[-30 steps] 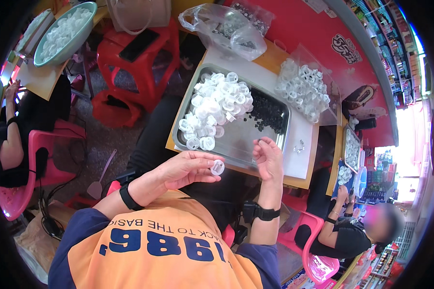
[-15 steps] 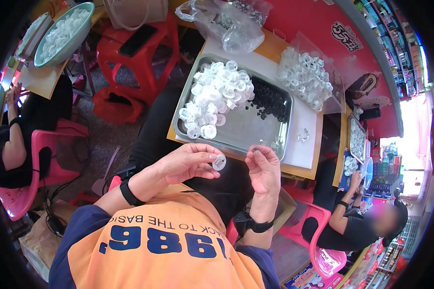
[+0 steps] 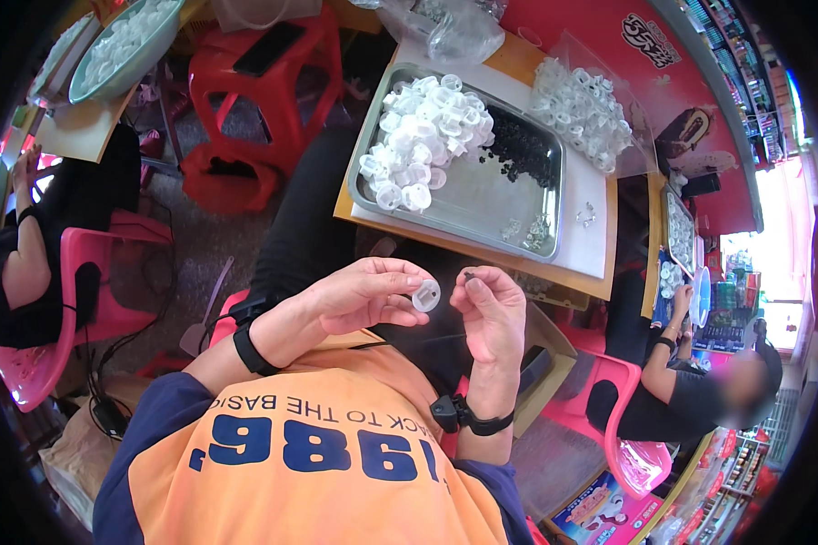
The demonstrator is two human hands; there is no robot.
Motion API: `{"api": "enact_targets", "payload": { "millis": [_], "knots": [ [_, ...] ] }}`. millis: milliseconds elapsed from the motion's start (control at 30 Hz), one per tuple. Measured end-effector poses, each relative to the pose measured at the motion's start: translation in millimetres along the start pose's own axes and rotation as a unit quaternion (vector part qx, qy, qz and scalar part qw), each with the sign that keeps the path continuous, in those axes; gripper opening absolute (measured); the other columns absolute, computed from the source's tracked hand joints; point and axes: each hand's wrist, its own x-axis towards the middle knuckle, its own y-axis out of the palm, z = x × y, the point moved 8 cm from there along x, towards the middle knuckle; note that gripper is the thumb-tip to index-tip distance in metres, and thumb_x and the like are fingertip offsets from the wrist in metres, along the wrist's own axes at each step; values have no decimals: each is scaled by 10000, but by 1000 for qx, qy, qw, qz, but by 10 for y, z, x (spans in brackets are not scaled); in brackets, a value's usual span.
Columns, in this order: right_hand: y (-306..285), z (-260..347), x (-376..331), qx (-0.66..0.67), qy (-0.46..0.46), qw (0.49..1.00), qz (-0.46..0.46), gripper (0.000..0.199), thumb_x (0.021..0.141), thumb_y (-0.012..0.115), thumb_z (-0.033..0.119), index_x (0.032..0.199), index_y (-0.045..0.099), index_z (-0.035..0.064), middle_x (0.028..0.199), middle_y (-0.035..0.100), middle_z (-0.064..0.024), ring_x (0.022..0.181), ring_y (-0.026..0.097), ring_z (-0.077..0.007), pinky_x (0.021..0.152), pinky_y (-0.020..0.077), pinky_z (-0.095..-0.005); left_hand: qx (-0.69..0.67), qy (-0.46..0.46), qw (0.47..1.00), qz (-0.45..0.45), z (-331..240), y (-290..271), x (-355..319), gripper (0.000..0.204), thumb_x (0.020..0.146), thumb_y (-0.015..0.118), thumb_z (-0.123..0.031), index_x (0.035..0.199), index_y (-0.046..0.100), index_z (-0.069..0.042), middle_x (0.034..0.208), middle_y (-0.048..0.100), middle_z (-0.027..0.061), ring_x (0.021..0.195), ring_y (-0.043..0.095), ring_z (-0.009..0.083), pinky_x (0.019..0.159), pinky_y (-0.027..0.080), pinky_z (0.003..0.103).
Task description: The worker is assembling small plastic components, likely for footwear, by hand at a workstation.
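Observation:
My left hand (image 3: 377, 295) pinches a round white plastic cap (image 3: 425, 295) with a small hole, between thumb and fingers. Close to its right, my right hand (image 3: 493, 313) is closed on a small dark piece (image 3: 469, 275) at its fingertips. Cap and dark piece are apart. Beyond both hands lies a metal tray (image 3: 473, 202). A heap of similar white caps (image 3: 423, 136) fills its left part, small black pieces (image 3: 523, 150) lie at the far right, and little clear or shiny bits (image 3: 532, 234) sit in the near right corner.
A bag of white plastic parts (image 3: 582, 109) lies right of the tray. A red stool (image 3: 264, 100) carries a dark phone (image 3: 269, 47). Two other people sit nearby: one at left (image 3: 18, 282), one at right (image 3: 700, 391). A green basin (image 3: 123, 54) holds more white parts.
My hands have come closer together, bringing the dark piece nearer the white cap. The tray and table appear higher in the picture as the view shifts.

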Motion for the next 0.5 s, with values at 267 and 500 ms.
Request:
{"api": "enact_targets", "payload": {
  "millis": [267,500],
  "knots": [
    [461,298,-385,-335,-189,923,17,127,830,743,-16,951,703,-21,953,642,-51,813,598,-128,738,474,-217,-24,-28,999,28,158,33,-189,283,987,602,-244,1109,619,11,936,693,118,794,724,216,687,609,267],
    [847,347,-590,-586,-259,766,45,147,773,784,17,907,729,43,851,564,-41,810,557,-168,701,454,-288,-6,-21,999,45,199,98,-209,316,987,601,-290,1073,642,11,909,693,107,761,720,201,637,592,244]
  ]
}}
